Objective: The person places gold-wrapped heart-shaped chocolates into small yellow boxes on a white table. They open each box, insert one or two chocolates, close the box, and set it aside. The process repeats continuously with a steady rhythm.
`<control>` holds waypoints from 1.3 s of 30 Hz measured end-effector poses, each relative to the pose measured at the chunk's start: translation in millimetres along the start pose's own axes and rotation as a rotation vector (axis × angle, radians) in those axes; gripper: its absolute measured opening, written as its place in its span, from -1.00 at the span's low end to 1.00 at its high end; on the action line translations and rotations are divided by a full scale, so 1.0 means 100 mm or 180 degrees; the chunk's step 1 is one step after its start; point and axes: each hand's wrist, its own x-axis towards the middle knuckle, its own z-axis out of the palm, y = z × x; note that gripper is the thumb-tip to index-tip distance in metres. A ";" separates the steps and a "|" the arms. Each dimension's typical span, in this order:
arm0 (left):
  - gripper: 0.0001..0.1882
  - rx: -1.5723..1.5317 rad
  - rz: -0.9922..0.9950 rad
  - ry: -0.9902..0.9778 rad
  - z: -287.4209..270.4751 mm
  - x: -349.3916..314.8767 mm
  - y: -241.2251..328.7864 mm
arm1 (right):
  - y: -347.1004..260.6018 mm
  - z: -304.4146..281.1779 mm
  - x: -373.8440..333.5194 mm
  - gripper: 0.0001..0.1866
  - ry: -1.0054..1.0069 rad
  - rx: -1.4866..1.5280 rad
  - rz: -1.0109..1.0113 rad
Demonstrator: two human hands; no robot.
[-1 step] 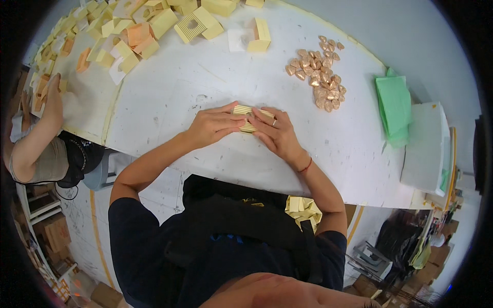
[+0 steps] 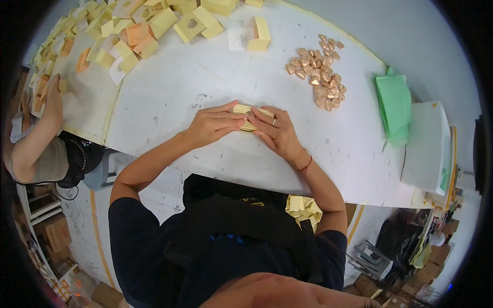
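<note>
At a white tabletop [image 2: 169, 92], left hand [image 2: 211, 124] and right hand [image 2: 280, 132] pinch a striped yellow box [image 2: 243, 109] between fingers.

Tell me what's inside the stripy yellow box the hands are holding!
Only the outside of the striped box shows clearly. The left hand and right hand cover part of its top, so whatever is inside cannot be seen.

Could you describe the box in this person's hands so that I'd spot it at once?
Start with the big white table and look to its near side, where the person's left hand and right hand come close together. Between them, partly hidden, is a small striped pale-yellow box. Unlike the loose yellow boxes farther back, it is held in both these hands.
</note>
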 end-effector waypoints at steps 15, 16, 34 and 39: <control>-0.51 0.1029 0.0582 -0.0496 -0.11 -0.09 0.14 | -0.36 -0.10 -0.18 -0.24 -0.0552 -0.1109 0.0209; -0.54 0.0888 0.0489 -0.0438 -0.11 -0.07 0.17 | -0.37 -0.12 -0.19 -0.21 -0.0533 -0.1189 0.0256; -0.63 0.0207 -0.1198 0.0187 0.27 1.84 -0.84 | 0.23 -1.06 -0.76 -0.68 0.1046 -0.0705 0.1510; -0.65 0.1543 0.0368 -0.1608 -0.02 1.26 0.28 | 0.96 -0.59 -0.58 -0.73 0.0870 -0.1235 0.2072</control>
